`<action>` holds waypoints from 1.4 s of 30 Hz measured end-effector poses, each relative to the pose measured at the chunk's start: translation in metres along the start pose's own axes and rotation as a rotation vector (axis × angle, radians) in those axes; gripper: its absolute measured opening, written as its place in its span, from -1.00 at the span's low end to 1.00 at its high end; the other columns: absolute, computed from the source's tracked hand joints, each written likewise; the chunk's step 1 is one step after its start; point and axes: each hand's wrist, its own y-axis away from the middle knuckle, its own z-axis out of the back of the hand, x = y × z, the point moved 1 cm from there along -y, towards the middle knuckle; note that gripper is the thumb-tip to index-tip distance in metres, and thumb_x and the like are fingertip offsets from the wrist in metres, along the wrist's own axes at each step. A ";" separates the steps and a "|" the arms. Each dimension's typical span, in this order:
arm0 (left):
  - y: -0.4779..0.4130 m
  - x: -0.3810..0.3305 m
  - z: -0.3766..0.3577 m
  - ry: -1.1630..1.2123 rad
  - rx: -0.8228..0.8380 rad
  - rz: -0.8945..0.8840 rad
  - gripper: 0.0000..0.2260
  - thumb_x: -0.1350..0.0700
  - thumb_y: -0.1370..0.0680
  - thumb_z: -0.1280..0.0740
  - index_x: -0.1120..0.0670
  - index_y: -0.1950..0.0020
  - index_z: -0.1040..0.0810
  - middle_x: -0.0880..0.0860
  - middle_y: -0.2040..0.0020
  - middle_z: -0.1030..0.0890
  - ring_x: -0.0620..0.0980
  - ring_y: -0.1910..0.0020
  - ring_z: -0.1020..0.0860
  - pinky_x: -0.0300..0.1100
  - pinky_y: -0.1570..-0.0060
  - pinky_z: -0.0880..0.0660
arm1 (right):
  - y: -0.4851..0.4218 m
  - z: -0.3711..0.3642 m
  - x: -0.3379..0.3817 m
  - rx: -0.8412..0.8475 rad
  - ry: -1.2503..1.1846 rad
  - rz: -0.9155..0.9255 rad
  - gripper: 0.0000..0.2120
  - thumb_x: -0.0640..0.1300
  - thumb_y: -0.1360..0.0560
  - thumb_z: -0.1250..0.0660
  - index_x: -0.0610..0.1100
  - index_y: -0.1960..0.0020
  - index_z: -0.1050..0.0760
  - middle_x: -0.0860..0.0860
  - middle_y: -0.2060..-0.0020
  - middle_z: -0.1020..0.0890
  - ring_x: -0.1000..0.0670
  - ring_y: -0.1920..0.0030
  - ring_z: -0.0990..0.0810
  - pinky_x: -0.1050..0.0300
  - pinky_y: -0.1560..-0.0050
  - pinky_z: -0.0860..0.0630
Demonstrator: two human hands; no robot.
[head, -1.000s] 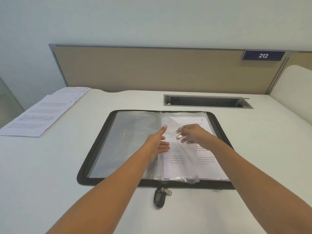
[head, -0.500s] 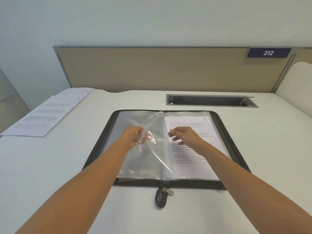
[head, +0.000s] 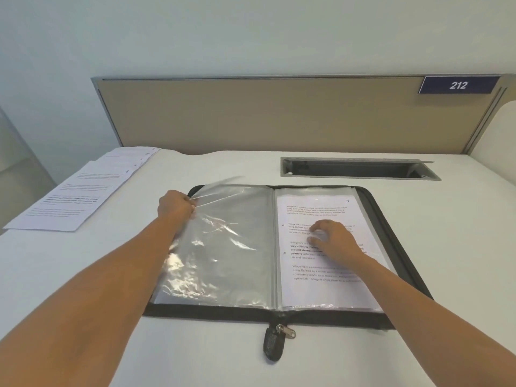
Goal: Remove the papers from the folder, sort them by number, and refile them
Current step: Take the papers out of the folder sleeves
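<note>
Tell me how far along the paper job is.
Partly unloaded: removed sheets lie fanned on the table left of the folder. In hand: the left hand grips an empty clear sleeve over the folder's left half, while the right hand rests on the page numbered 3, still sleeved. Left: pull that page and any behind it, sort, refile.

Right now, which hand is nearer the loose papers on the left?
Left. The left hand grips a clear sleeve just right of the papers; the right hand rests farther right, on page 3.
</note>
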 end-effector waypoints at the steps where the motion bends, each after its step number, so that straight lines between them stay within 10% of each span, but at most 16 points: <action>1: -0.004 0.000 0.000 -0.031 -0.006 -0.020 -0.90 0.37 -0.47 -0.32 0.24 0.13 -0.62 0.12 0.30 -0.61 -0.01 0.38 -0.62 -0.09 0.12 -0.59 | 0.001 0.000 -0.004 -0.003 0.029 0.028 -0.75 0.00 -0.52 -0.31 -0.06 -0.16 -0.51 0.03 -0.21 -0.53 -0.03 -0.25 -0.44 0.03 -0.26 -0.36; 4: -0.009 0.004 0.000 -0.146 -0.026 -0.047 -0.92 0.29 -0.42 -0.42 0.17 0.12 -0.61 0.21 0.07 -0.64 0.21 0.04 -0.62 0.00 -0.09 -0.54 | 0.004 0.002 -0.014 -0.027 -0.045 0.066 -0.77 -0.07 -0.54 -0.30 -0.10 -0.17 -0.52 0.02 -0.16 -0.58 -0.02 -0.22 -0.49 0.12 -0.23 -0.36; 17: 0.000 0.007 -0.026 -0.563 -0.147 -0.182 -0.65 0.33 -0.48 -0.23 0.15 -0.26 -0.44 0.16 -0.12 -0.51 0.19 -0.09 -0.49 -0.10 0.09 -0.35 | 0.000 0.002 -0.022 -0.090 -0.105 0.059 -0.85 -0.17 -0.53 -0.28 -0.09 -0.06 -0.58 0.01 -0.04 -0.62 0.00 -0.13 -0.50 0.10 -0.19 -0.41; 29: 0.054 -0.039 -0.146 -0.443 0.347 -0.718 -0.68 0.02 -0.60 -0.23 0.10 -0.32 -0.44 0.05 -0.35 -0.42 0.03 -0.35 -0.35 -0.09 -0.32 -0.27 | -0.047 0.027 -0.027 -0.086 0.193 -0.025 -0.78 -0.17 -0.54 -0.21 -0.14 -0.14 -0.52 -0.06 -0.19 -0.51 -0.06 -0.17 -0.46 0.06 -0.14 -0.44; 42: 0.050 -0.042 -0.190 -0.645 0.514 -0.735 -0.48 -0.09 -0.64 -0.06 0.07 -0.55 -0.05 0.04 -0.56 -0.03 -0.03 -0.53 -0.01 -0.01 -0.47 0.09 | -0.089 0.044 -0.055 0.040 0.262 -0.206 -0.34 0.05 -0.57 -0.21 -0.21 -0.52 -0.03 -0.15 -0.49 -0.18 -0.14 -0.48 -0.15 -0.08 -0.47 -0.08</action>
